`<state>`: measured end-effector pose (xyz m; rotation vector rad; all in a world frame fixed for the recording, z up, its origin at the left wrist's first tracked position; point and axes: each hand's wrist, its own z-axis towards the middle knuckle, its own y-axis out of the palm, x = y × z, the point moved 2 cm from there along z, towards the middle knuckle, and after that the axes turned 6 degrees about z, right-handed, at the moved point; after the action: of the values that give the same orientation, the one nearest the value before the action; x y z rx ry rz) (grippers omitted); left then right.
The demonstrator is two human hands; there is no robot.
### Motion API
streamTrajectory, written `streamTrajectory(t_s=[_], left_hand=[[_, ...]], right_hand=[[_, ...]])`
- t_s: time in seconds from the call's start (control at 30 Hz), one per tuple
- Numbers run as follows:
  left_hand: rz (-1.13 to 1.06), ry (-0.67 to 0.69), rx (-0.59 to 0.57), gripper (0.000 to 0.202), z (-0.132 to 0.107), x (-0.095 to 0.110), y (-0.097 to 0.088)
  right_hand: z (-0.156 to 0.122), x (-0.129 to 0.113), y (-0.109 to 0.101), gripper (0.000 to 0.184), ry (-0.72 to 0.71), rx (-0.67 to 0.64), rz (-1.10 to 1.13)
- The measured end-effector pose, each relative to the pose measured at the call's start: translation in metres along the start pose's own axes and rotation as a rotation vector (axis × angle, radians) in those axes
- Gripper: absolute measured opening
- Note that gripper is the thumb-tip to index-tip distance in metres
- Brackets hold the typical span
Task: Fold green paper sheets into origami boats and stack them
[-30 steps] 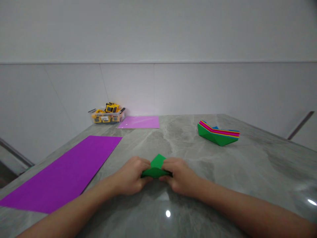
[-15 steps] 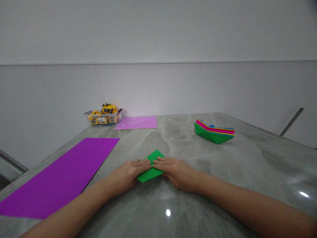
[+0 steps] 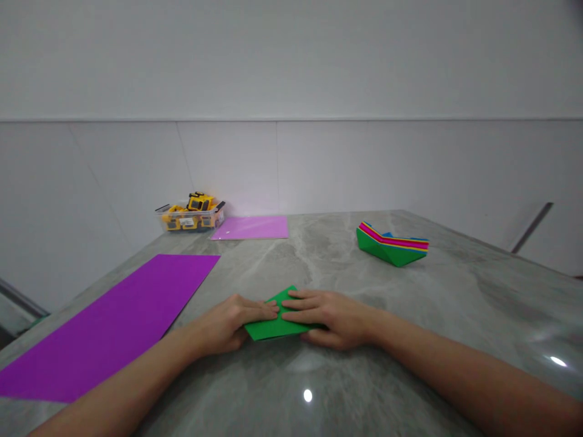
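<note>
A folded piece of green paper (image 3: 273, 328) lies on the table in front of me, one corner pointing away and its near edge slightly lifted. My left hand (image 3: 234, 321) rests its outstretched fingers on the left side of the paper; its thumb is hidden. From the right, my right hand (image 3: 330, 318) lies flat with fingers spread over the paper, covering its right part. The fingertips of both hands almost meet at the middle. Farther back on the right sits a folded paper boat (image 3: 392, 247), green below with pink, yellow and blue stripes along its rim.
A large purple sheet (image 3: 118, 328) lies to the left, near my left forearm. At the back left, a clear plastic box (image 3: 189, 221) holds yellow toy vehicles beside a pale purple pack of paper (image 3: 255, 227). The grey marbled table (image 3: 455, 303) meets a white wall.
The green paper has turned and come slightly nearer, its front edge now running more sideways. My right-hand fingers have spread apart. Both hands stay on the paper.
</note>
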<state>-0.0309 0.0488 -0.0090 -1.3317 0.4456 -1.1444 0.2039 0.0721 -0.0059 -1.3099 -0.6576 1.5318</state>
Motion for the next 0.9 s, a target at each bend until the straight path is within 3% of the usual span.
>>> streamTrajectory(t_s=[0.27, 0.4, 0.5, 0.63, 0.77, 0.9], left_hand=[[-0.002, -0.135, 0.052, 0.049, -0.002, -0.004, -0.001], [0.024, -0.133, 0.059, 0.039, 0.001, -0.005, 0.003], [0.051, -0.139, 0.052, 0.034, 0.005, -0.005, 0.005], [0.123, -0.281, 0.066, 0.021, 0.008, -0.002, 0.003], [0.203, -0.414, 0.076, 0.028, 0.005, 0.001, -0.001], [0.207, -0.411, 0.095, 0.026, 0.004, 0.004, 0.000]], right_hand=[[-0.003, 0.008, 0.004, 0.056, 0.205, -0.040, 0.009], [0.000, 0.009, 0.006, 0.053, 0.252, -0.012, 0.008], [0.003, 0.008, 0.005, 0.047, 0.254, -0.007, 0.029], [0.004, 0.008, -0.003, 0.036, 0.253, 0.008, 0.008], [0.001, 0.010, -0.007, 0.035, 0.317, 0.055, -0.065], [-0.003, 0.010, -0.004, 0.030, 0.289, 0.116, -0.038]])
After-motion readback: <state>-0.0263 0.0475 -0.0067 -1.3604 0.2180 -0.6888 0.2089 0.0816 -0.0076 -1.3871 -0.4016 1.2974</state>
